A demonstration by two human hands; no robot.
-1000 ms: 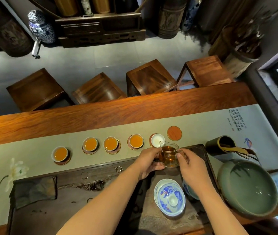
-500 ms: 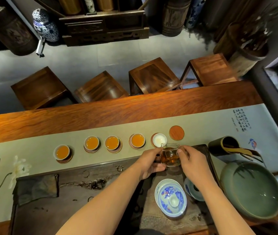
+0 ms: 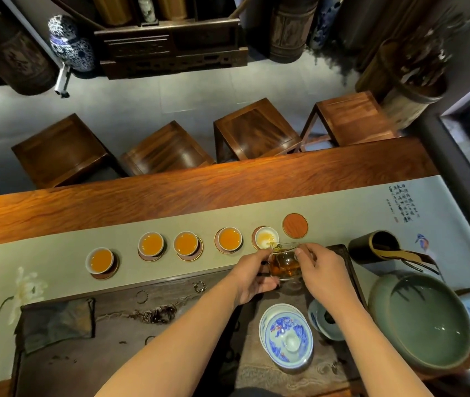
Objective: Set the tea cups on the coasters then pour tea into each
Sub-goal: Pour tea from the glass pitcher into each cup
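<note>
A row of white tea cups on round coasters crosses the grey runner. Several of them, such as one cup [image 3: 229, 238], hold amber tea. The rightmost cup [image 3: 266, 237] has a little tea in its bottom. A bare orange coaster [image 3: 295, 224] lies to its right. A glass pitcher [image 3: 284, 263] of tea is tilted, its spout over that rightmost cup. My left hand [image 3: 252, 275] and my right hand [image 3: 324, 275] both grip the pitcher from either side.
A blue-and-white lidded gaiwan [image 3: 286, 336] sits on the dark tea tray [image 3: 130, 319] near me. A large green bowl [image 3: 423, 319] stands at the right, a dark tool holder [image 3: 371, 246] behind it. Wooden stools stand beyond the table.
The pitcher has moved up toward the rightmost cup and tipped forward. That cup was plain white inside before and now shows a little tea.
</note>
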